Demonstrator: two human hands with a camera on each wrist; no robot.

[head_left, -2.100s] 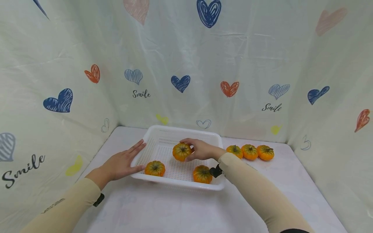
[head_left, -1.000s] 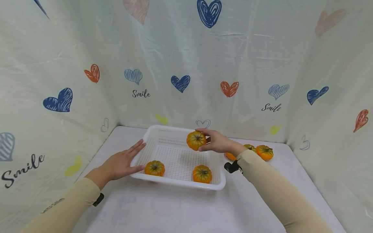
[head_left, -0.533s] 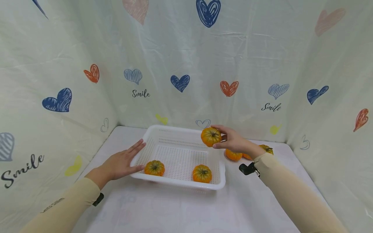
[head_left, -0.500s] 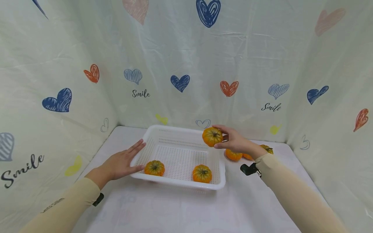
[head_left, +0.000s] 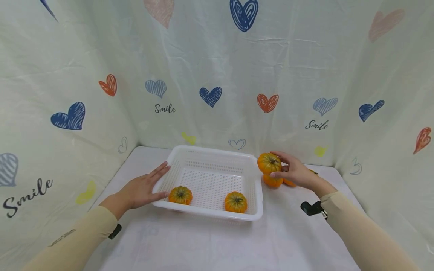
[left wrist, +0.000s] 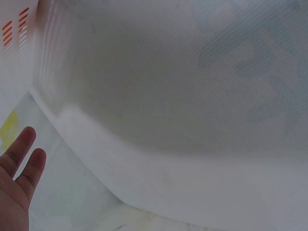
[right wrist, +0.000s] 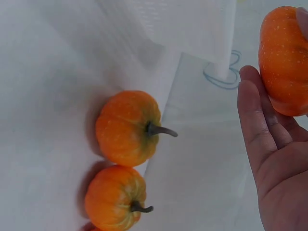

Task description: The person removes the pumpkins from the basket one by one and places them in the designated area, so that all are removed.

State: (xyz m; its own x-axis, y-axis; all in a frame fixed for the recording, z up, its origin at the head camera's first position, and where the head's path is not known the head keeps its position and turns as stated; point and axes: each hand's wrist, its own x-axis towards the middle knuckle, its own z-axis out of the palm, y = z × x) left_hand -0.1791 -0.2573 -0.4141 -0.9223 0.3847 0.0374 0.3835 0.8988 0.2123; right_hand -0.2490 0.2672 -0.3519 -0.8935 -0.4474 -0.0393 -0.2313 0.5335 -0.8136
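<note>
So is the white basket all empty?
No, one pumpkin and another pumpkin sit inside the white basket, along its near side.

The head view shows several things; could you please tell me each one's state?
White rectangular perforated plastic basket: upright on the white table.
Two round orange-green ribbed pumpkins: inside it, near its front side.
Raised pumpkin: gripped by the bare right hand.
Three other pumpkins: on the table, partly hidden.
Left hand: fingers extended at the basket's rim.
</note>
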